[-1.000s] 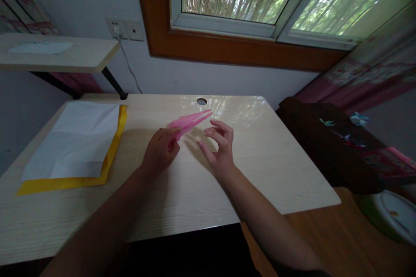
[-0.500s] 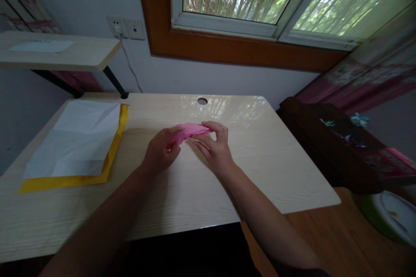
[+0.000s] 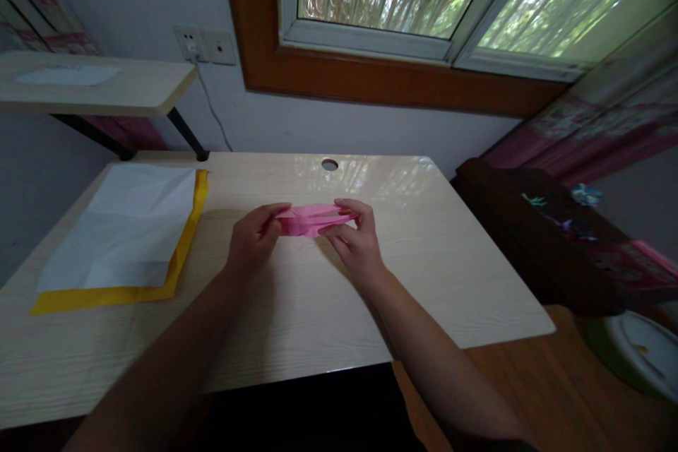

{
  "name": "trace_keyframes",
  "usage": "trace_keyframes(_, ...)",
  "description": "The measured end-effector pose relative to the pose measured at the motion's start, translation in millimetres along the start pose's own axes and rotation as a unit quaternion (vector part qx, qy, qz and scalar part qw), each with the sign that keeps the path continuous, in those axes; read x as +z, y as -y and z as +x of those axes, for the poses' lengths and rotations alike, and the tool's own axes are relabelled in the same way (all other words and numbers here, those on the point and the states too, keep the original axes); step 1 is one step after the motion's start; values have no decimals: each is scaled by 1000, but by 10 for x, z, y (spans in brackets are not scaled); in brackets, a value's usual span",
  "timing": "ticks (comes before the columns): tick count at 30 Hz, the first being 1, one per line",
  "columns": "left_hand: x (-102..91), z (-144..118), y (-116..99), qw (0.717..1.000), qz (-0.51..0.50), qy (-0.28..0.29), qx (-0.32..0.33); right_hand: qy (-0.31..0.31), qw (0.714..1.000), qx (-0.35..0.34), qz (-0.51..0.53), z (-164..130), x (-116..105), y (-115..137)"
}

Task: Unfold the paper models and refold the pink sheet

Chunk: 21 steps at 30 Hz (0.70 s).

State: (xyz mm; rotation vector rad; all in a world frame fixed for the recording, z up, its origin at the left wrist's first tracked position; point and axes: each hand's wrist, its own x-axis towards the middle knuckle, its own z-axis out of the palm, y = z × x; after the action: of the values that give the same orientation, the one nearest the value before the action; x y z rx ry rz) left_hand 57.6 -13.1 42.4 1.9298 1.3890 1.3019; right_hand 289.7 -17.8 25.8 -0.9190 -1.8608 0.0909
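Both hands hold a folded pink paper piece [image 3: 311,219] just above the counter [image 3: 434,254], a little nearer the person than the round cable hole [image 3: 329,164]. The left hand [image 3: 253,240] has its grip pinched closed on the paper's left end, and the right hand [image 3: 356,240] pinches the right end. The piece looks light, thin and easily creased (probably best held by its folded tips). Well left of the hole lie a white sheet [image 3: 124,226] and a yellow sheet [image 3: 106,294].
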Motion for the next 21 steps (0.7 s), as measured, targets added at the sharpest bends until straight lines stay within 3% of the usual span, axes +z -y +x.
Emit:
trace_keyframes(12,20,40,13,994,-67,-8,-88,-16,995,-68,-75,80,-60,53)
trace_keyframes(21,59,14,21,995,-55,-50,-73,-25,988,-32,-151,61,-95,168)
